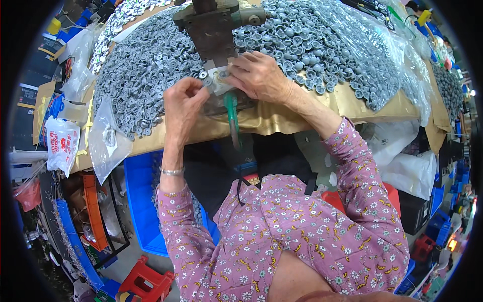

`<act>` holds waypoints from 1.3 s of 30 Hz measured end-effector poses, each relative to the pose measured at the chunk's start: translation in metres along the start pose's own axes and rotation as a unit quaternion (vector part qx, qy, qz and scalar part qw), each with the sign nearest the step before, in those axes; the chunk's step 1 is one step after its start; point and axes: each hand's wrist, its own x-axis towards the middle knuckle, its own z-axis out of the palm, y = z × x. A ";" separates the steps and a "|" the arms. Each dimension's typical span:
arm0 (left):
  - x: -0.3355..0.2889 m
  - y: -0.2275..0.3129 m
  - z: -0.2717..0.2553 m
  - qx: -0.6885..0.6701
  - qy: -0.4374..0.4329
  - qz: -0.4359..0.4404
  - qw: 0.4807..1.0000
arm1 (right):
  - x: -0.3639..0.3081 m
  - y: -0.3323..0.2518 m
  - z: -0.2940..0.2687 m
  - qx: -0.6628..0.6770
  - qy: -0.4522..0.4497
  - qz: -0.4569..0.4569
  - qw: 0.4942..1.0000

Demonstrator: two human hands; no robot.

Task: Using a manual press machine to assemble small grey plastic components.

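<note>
A dark metal press (210,38) stands at the table's middle, with a small white fixture (219,80) under its head. At the fixture's right side my right hand (261,76) has its fingers closed together; whatever they hold is hidden. My left hand (185,98) is just left of the fixture, thumb and fingers pinched, with any small thing in them not visible. A round grey part (203,74) with a pale centre shows at the fixture's left edge. Small grey round parts (151,65) lie heaped to the left, and grey cup-shaped parts (294,45) to the right.
A green clamp (231,105) hangs over the table's front edge below the fixture. Clear plastic sheeting (372,55) covers part of the right heap. A blue bin (143,201) stands under the table at left, near a red stool (146,282). Plastic bags (63,143) hang at the left edge.
</note>
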 end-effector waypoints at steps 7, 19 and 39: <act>0.031 0.011 0.017 -0.060 -0.060 0.022 0.996 | -0.010 -0.018 -0.015 -0.053 -0.070 0.045 0.995; 0.060 0.000 0.003 -0.048 -0.162 0.045 0.985 | 0.066 0.088 -0.002 0.597 0.136 0.462 0.641; 0.074 0.011 0.021 -0.086 -0.232 0.004 0.969 | 0.172 0.176 -0.063 0.313 0.200 0.283 0.884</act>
